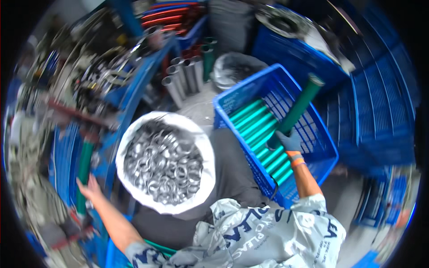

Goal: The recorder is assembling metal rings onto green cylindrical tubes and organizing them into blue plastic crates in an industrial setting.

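My right hand, in a grey glove with an orange cuff, is closed around the lower part of a green tube. That tube slants up and to the right over a blue crate. Beneath it, several shiny green tubes lie side by side in the crate. On the left, my bare left hand has its fingers spread against another green tube, apparently touching it. This second tube stands nearly upright between blurred parts of a machine.
A white-lined bucket full of metal rings stands before me. Beyond it are several grey tubes on end and a bag-lined bin. Red tubes fill a crate at the back. Blue crates stack on the right.
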`<action>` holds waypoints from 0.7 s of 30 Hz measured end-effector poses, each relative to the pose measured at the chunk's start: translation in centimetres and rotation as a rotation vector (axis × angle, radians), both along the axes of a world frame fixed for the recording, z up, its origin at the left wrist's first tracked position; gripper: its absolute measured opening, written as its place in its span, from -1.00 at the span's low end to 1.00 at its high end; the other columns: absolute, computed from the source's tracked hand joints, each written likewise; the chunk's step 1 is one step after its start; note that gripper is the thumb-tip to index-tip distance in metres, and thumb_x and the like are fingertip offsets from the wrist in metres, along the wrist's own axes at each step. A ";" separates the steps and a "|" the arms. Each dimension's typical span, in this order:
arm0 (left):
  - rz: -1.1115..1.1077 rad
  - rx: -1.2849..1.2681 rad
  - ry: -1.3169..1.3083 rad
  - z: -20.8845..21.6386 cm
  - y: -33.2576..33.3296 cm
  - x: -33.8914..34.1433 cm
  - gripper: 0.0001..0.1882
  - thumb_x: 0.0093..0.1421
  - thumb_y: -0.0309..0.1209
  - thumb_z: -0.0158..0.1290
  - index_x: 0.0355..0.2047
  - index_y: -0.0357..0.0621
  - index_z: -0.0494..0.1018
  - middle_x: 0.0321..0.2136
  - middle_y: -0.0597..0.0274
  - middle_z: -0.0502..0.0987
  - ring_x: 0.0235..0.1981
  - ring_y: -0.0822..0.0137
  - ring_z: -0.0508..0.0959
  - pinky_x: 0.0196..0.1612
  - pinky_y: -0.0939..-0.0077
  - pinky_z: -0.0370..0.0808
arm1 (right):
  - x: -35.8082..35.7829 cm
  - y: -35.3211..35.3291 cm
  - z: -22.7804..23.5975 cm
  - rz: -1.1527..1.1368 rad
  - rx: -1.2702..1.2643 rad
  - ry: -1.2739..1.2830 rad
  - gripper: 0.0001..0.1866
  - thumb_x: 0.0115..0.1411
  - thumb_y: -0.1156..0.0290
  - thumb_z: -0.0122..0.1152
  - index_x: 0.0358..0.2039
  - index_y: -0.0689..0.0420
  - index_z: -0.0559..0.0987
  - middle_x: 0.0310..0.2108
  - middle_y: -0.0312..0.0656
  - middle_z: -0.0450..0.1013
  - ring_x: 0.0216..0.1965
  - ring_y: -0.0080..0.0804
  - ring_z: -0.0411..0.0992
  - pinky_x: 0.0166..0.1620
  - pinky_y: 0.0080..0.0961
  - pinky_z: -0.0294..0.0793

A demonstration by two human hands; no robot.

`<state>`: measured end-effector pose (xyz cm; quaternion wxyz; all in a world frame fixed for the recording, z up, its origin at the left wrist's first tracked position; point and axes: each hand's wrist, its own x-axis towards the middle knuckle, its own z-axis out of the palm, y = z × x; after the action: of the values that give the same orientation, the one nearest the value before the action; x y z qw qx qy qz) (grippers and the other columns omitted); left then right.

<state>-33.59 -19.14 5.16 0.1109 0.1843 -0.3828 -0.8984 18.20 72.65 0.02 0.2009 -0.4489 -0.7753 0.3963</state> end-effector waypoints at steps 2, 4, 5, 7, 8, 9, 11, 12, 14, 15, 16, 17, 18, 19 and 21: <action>-0.006 0.066 -0.221 -2.0 4.8 -1.3 0.03 0.31 0.18 0.47 0.46 -0.40 0.39 0.39 -0.21 0.54 0.37 -0.06 0.63 0.45 0.17 0.58 | 5.2 1.9 -7.2 -0.176 -0.146 -0.064 -0.30 0.20 -0.05 0.65 0.11 0.30 0.74 -0.10 0.07 0.78 -0.07 -0.18 0.76 0.07 -0.23 0.71; -0.172 0.048 -0.297 -4.4 10.2 -1.7 0.01 0.33 0.14 0.47 0.50 -0.34 0.37 0.45 -0.25 0.52 0.45 -0.01 0.58 0.41 0.23 0.62 | 9.3 4.0 -13.1 -0.287 -0.270 -0.290 -0.25 0.19 -0.17 0.60 0.10 0.27 0.79 -0.09 0.08 0.79 -0.06 -0.09 0.78 0.10 -0.19 0.72; -0.176 0.013 -0.294 -2.9 9.4 -0.7 -0.06 0.39 0.05 0.44 0.51 -0.32 0.35 0.44 -0.26 0.54 0.45 0.01 0.58 0.41 0.21 0.62 | 7.3 4.6 -15.8 -0.304 -0.321 -0.331 -0.23 0.18 -0.23 0.58 0.06 0.28 0.81 -0.10 0.09 0.79 -0.08 -0.11 0.78 0.06 -0.21 0.72; -0.090 -0.360 -0.250 -4.5 12.4 4.3 -0.17 0.49 -0.10 0.33 0.54 -0.39 0.29 0.45 -0.26 0.53 0.46 0.02 0.58 0.49 0.22 0.53 | 3.8 6.4 -20.2 -0.313 -0.441 -0.387 -0.20 0.17 -0.30 0.55 -0.03 0.30 0.84 -0.15 0.10 0.80 -0.13 -0.11 0.78 0.01 -0.21 0.72; -0.071 -0.448 -0.261 -5.0 14.3 7.6 -0.18 0.51 -0.11 0.30 0.54 -0.39 0.29 0.46 -0.24 0.52 0.47 0.04 0.57 0.51 0.21 0.51 | 1.1 8.9 -21.1 -0.284 -0.510 -0.377 -0.19 0.18 -0.33 0.52 -0.07 0.32 0.85 -0.18 0.10 0.79 -0.16 -0.09 0.78 -0.01 -0.21 0.71; -0.051 -0.513 -0.269 -4.5 15.0 9.9 -0.18 0.53 -0.11 0.29 0.55 -0.42 0.27 0.48 -0.22 0.50 0.49 0.05 0.55 0.53 0.22 0.48 | -1.3 9.7 -23.4 -0.299 -0.543 -0.317 -0.19 0.18 -0.33 0.52 -0.12 0.33 0.85 -0.21 0.10 0.79 -0.18 -0.08 0.77 -0.04 -0.19 0.71; -0.063 -0.637 -0.336 -4.7 15.8 12.6 -0.21 0.55 -0.09 0.26 0.56 -0.33 0.30 0.52 -0.14 0.47 0.47 0.07 0.56 0.58 0.13 0.38 | -5.3 12.9 -27.5 -0.347 -0.614 -0.232 -0.16 0.18 -0.35 0.51 -0.09 0.34 0.84 -0.23 0.10 0.79 -0.17 -0.04 0.76 -0.01 -0.15 0.69; -0.040 -0.699 -0.354 -5.1 16.0 14.6 -0.25 0.57 -0.09 0.23 0.56 -0.31 0.33 0.50 -0.11 0.48 0.47 0.04 0.56 0.58 0.08 0.37 | -7.9 14.4 -28.6 -0.357 -0.651 -0.222 -0.13 0.17 -0.37 0.50 -0.02 0.34 0.83 -0.21 0.10 0.79 -0.13 0.00 0.76 0.05 -0.14 0.68; 0.051 -0.905 -0.502 -2.8 13.7 21.2 -0.45 0.55 -0.08 0.22 0.33 -0.24 0.56 0.22 0.16 0.71 0.20 0.34 0.72 0.14 0.51 0.54 | -15.7 11.4 -30.5 -0.274 -0.712 -0.248 -0.14 0.20 -0.36 0.49 -0.04 0.36 0.82 -0.21 0.12 0.79 -0.14 0.00 0.75 0.02 -0.12 0.68; 0.010 -0.936 -0.531 -3.1 14.3 22.5 -0.52 0.53 -0.10 0.21 0.24 -0.21 0.60 0.13 0.19 0.75 0.09 0.38 0.73 0.08 0.56 0.53 | -17.0 12.3 -31.8 -0.285 -0.762 -0.247 -0.14 0.21 -0.37 0.48 -0.07 0.36 0.82 -0.23 0.11 0.78 -0.18 0.01 0.76 0.01 -0.12 0.69; -0.004 -0.950 -0.548 -3.7 14.7 23.7 -0.54 0.52 -0.12 0.20 0.22 -0.21 0.61 0.10 0.16 0.76 0.01 0.36 0.74 0.00 0.51 0.58 | -18.0 13.7 -32.3 -0.294 -0.791 -0.231 -0.14 0.22 -0.38 0.46 -0.09 0.36 0.82 -0.25 0.11 0.78 -0.22 0.01 0.76 -0.01 -0.11 0.69; -0.018 -0.973 -0.570 -4.6 15.6 25.0 -0.57 0.52 -0.15 0.19 0.20 -0.21 0.62 0.08 0.13 0.77 -0.06 0.34 0.75 -0.08 0.47 0.62 | -18.4 14.2 -33.7 -0.334 -0.844 -0.226 -0.14 0.25 -0.40 0.44 -0.12 0.36 0.82 -0.30 0.09 0.77 -0.28 0.00 0.76 -0.03 -0.11 0.70; -0.044 -0.949 -0.575 -6.4 17.1 26.5 -0.57 0.52 -0.15 0.19 0.20 -0.21 0.62 0.08 0.13 0.77 -0.06 0.34 0.75 -0.08 0.47 0.62 | -18.3 15.9 -33.9 -0.373 -0.873 -0.222 -0.13 0.27 -0.42 0.41 -0.15 0.35 0.82 -0.35 0.06 0.77 -0.34 0.00 0.75 -0.05 -0.11 0.71; -0.040 -1.121 -0.533 -7.3 18.3 28.4 -0.63 0.40 -0.27 0.21 0.04 -0.32 0.69 -0.07 0.02 0.77 -0.19 0.20 0.74 -0.19 0.34 0.64 | -17.0 16.7 -34.9 -0.295 -0.830 -0.336 -0.13 0.32 -0.43 0.37 -0.16 0.34 0.82 -0.44 0.03 0.74 -0.44 -0.02 0.73 -0.08 -0.11 0.72; 0.011 -1.324 -0.499 -6.0 18.4 32.8 -0.67 0.27 -0.39 0.23 -0.12 -0.44 0.76 -0.22 -0.10 0.76 -0.32 0.06 0.72 -0.30 0.20 0.67 | -18.0 13.6 -34.5 -0.262 -0.877 -0.374 -0.12 0.33 -0.45 0.34 -0.17 0.33 0.82 -0.43 0.03 0.75 -0.41 -0.01 0.74 -0.05 -0.10 0.72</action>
<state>-0.82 -0.73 -0.83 0.1130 0.2805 -0.8617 -0.4074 0.23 86.30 -34.44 -0.1016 -0.6483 -0.4952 0.5693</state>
